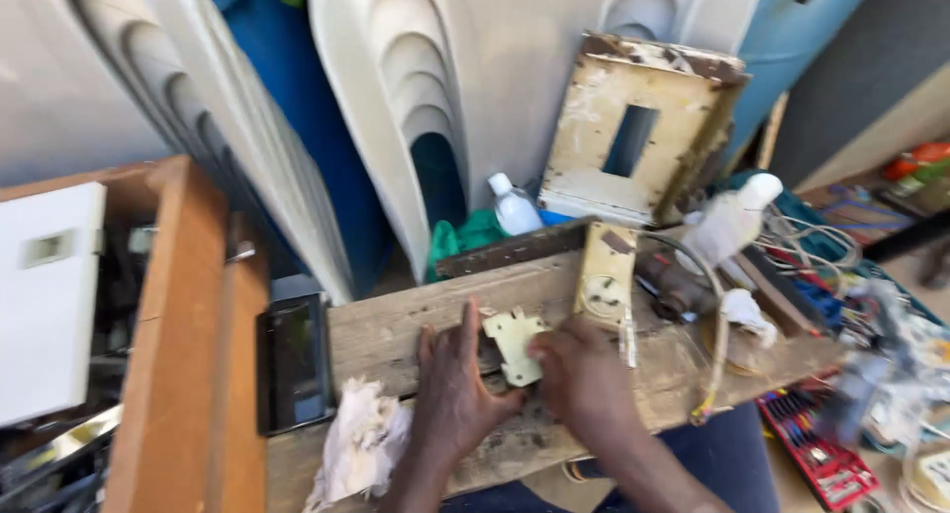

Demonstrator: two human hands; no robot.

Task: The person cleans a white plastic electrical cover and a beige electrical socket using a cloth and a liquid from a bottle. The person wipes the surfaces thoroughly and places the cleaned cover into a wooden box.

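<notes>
A small pale yellow metal plate with notched edges lies on a worn wooden board. My left hand rests flat on the board with its fingers spread, the fingertips against the plate's left side. My right hand grips the plate's right edge with thumb and fingers. A cream-coloured metal part with a round hole stands just beyond the plate.
A black phone lies at the board's left, next to a wooden box. A white rag sits near the front. White bottles, a battered cream panel, wires and a red tool case crowd the right.
</notes>
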